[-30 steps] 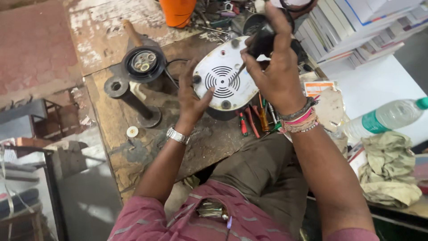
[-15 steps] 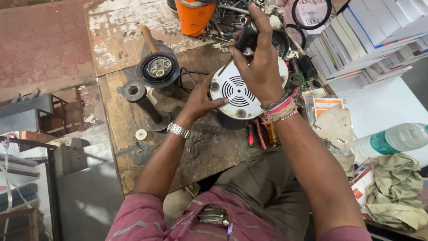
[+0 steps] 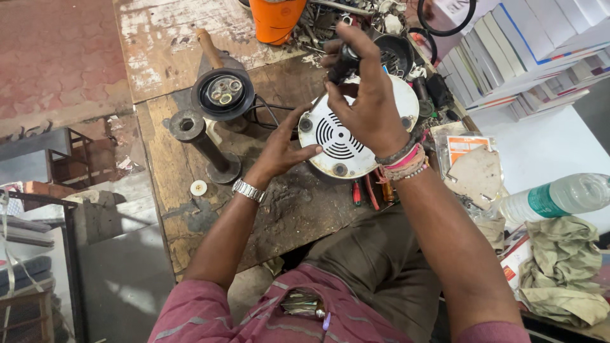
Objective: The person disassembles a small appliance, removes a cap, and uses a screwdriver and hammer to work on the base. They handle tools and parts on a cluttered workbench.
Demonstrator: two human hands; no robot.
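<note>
A round white appliance base (image 3: 330, 136) with a vented middle and dark rubber feet lies bottom-up on the worn wooden workbench (image 3: 190, 165). My left hand (image 3: 283, 149) rests with spread fingers against its left rim. My right hand (image 3: 368, 101) is above the base, closed around the dark handle of a screwdriver (image 3: 343, 60) that points down at it. A metal watch is on my left wrist and several coloured bands on my right wrist.
A black round part (image 3: 222, 92) with small pieces inside and a metal stand with a tube (image 3: 203, 143) sit left of the base. An orange container (image 3: 276, 19), loose tools, stacked books (image 3: 521, 51), a plastic bottle (image 3: 553, 197) and a cloth (image 3: 565, 267) lie around.
The view has shifted so the bench sits lower and further right. My right hand has lifted with the screwdriver above the base; my left hand stays at the rim.
</note>
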